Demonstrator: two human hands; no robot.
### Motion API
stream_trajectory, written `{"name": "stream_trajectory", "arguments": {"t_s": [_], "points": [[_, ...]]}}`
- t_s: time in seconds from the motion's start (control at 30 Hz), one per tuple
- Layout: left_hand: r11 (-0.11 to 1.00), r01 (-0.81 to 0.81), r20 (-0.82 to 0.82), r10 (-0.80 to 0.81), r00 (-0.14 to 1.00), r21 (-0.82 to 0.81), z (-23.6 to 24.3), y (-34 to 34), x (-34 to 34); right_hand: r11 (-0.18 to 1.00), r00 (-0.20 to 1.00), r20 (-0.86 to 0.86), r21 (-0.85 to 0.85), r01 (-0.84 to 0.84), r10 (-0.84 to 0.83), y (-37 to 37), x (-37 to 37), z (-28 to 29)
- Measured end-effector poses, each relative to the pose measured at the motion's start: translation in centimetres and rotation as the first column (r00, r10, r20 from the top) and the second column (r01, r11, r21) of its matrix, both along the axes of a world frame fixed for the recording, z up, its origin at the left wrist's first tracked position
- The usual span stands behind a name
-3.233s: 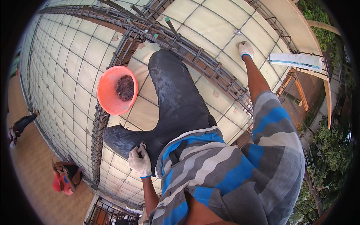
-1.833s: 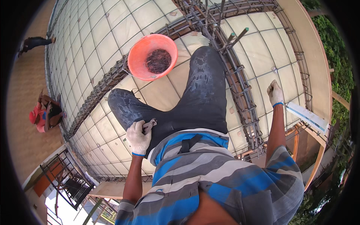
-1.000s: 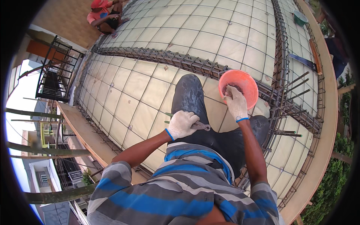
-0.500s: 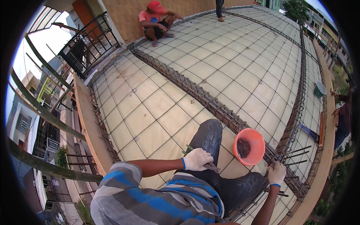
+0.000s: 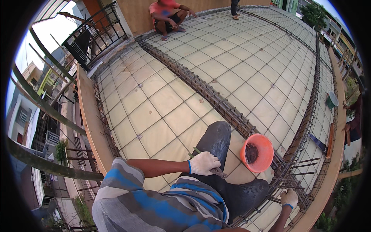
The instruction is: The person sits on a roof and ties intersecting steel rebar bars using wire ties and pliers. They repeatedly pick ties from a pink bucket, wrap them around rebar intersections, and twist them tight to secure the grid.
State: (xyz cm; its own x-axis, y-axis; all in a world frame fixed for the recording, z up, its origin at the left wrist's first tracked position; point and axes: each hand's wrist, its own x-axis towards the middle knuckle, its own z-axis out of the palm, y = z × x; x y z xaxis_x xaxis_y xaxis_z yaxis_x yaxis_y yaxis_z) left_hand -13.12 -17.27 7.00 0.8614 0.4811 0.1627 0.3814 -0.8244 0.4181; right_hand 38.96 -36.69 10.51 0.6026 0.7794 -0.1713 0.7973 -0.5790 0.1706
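Observation:
My left hand point(image 5: 204, 162), in a white knit glove, grips green-handled metal pliers point(image 5: 219, 171) above my dark-trousered lap. At lower right my gloved right hand point(image 5: 288, 197) is curled beside the rebar beam cage point(image 5: 284, 179) and the bar ends sticking out of it; what its fingers hold is too small to make out. An orange bucket point(image 5: 262, 152), with dark wire pieces inside, rests on the steel mesh just beyond my knees, close against the beam cage.
A seated co-worker point(image 5: 164, 19) and standing legs point(image 5: 234, 8) are by the far wall. Another person point(image 5: 353, 120) works beyond the right formwork board point(image 5: 328, 170), near a green tub point(image 5: 331, 100) and a saw point(image 5: 317, 142). Bamboo poles and a black railing point(image 5: 96, 34) line the left.
My right hand was in the bucket a second ago, then moved down-right to the bars and slightly further since. The view has swung up across the slab. The pliers stay in my left hand.

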Motion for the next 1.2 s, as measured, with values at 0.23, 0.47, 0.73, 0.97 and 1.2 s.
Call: {"name": "stream_trajectory", "arguments": {"t_s": [0.23, 0.47, 0.73, 0.97, 1.2], "points": [[1.0, 0.014, -0.074, -0.013, 0.997, 0.002, -0.9, -0.4, 0.4, 0.895, 0.869, -0.496, 0.391, 0.213, 0.01, -1.5, 2.8, -1.2], [1.0, 0.018, 0.031, -0.018, 0.999, 0.007, 0.0, -0.1, 0.5, 0.625, 0.516, -0.849, 0.465, 0.627, 0.114, -1.8, 3.2, -3.3], [0.996, 0.045, -0.203, -0.059, 0.977, -0.075, 0.6, 0.3, 0.4, 0.652, 0.488, -0.871, 0.339, 0.678, -0.055, -0.8, 2.5, -1.9], [0.957, -0.077, -0.538, -0.09, 0.838, -0.279, 5.8, 6.4, 4.8, 0.78, 0.895, -0.443, 0.545, 0.307, -0.043, -2.4, 4.2, -4.5], [0.931, -0.295, -0.464, 0.169, 0.87, -0.215, 2.2, 10.6, 4.1, 0.771, 0.873, -0.465, 0.501, 0.394, -0.144, 0.3, -0.6, 0.2]]}}
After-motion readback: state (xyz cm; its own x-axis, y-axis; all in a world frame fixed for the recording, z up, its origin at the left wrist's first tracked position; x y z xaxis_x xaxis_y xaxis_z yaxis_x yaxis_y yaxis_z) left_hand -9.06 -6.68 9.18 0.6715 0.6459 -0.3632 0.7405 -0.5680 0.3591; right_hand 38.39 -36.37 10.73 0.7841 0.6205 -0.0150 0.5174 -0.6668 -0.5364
